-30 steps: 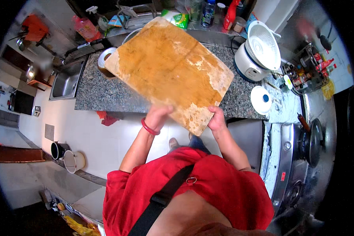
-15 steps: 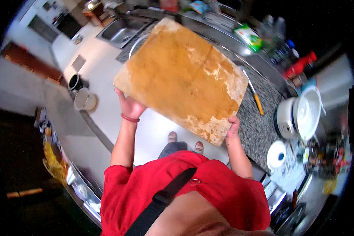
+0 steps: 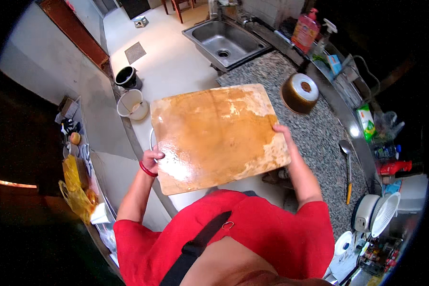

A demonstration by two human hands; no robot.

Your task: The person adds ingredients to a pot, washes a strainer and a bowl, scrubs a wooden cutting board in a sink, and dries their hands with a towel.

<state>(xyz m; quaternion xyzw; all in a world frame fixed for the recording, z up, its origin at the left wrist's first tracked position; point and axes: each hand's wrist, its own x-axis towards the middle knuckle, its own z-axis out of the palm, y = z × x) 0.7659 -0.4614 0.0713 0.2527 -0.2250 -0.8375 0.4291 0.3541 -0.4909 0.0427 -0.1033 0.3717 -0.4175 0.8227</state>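
A person in a red shirt carries a large, worn wooden board (image 3: 217,138) flat at chest height, left hand (image 3: 152,159) and right hand (image 3: 283,133) each clamped around opposite edges, above the floor beside the granite counter (image 3: 314,138). It appears a mid-carry step; any set-down would call for level, two-handed lowering.

We are seeing only part of our left hand (image 3: 152,159) and right hand (image 3: 283,136), since the wooden board (image 3: 214,136) is covering most of their fingers. The board is also hiding the near stretch of the desk (image 3: 319,143). The clutter at the lower right is staying too small to tell apart.
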